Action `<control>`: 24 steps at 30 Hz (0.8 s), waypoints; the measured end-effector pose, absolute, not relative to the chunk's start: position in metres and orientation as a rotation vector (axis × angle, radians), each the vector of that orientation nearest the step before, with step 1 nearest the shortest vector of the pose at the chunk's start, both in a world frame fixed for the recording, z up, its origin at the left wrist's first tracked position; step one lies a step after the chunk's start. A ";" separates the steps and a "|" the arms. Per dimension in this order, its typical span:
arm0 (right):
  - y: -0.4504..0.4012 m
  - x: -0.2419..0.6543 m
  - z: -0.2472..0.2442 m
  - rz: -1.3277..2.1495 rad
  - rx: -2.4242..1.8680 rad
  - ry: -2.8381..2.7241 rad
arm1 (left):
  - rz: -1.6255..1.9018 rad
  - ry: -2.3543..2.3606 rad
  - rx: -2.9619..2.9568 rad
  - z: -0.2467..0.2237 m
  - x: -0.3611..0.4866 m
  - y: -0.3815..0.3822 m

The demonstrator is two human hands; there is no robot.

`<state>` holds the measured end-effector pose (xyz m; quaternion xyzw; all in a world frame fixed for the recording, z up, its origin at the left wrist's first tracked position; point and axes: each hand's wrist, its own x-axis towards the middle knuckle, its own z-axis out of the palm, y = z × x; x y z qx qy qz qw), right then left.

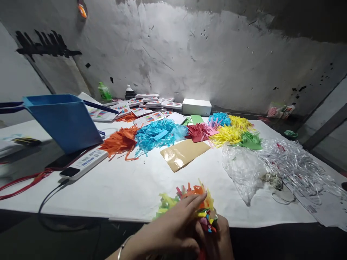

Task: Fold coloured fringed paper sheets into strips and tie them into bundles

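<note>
A bunch of multicoloured fringed paper strips (199, 191), green, yellow, orange and red, is at the table's front edge. My left hand (173, 224), with a bracelet on its wrist, lies over the bunch with its fingers pressed together against the strips. My right hand (221, 231) is at the right of the bunch, its fingers wrapped round the gathered strips and partly hidden behind my left hand. Shiny coloured strip ends show between the two hands.
Tissue bundles (157, 135) lie across the table (108, 191), behind a brown envelope (184, 153). A clear plastic bag (244, 169) and silvery strands (295, 166) are on the right. A blue bin (63, 122), a power strip (85, 163) and a red cable (24, 178) are on the left.
</note>
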<state>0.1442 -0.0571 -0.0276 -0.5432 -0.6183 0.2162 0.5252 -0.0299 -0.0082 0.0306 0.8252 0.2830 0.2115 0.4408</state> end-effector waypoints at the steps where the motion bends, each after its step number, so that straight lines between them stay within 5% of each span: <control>1: -0.055 0.145 -0.027 0.469 -1.315 -1.532 | 0.513 0.701 2.065 0.036 -0.033 -0.004; 12: -0.085 0.160 -0.062 -0.100 -1.391 -1.570 | 0.827 0.288 1.067 -0.051 0.026 -0.032; 24: -0.084 0.151 -0.037 0.281 -1.366 -1.487 | 0.737 0.401 1.153 -0.020 0.015 -0.025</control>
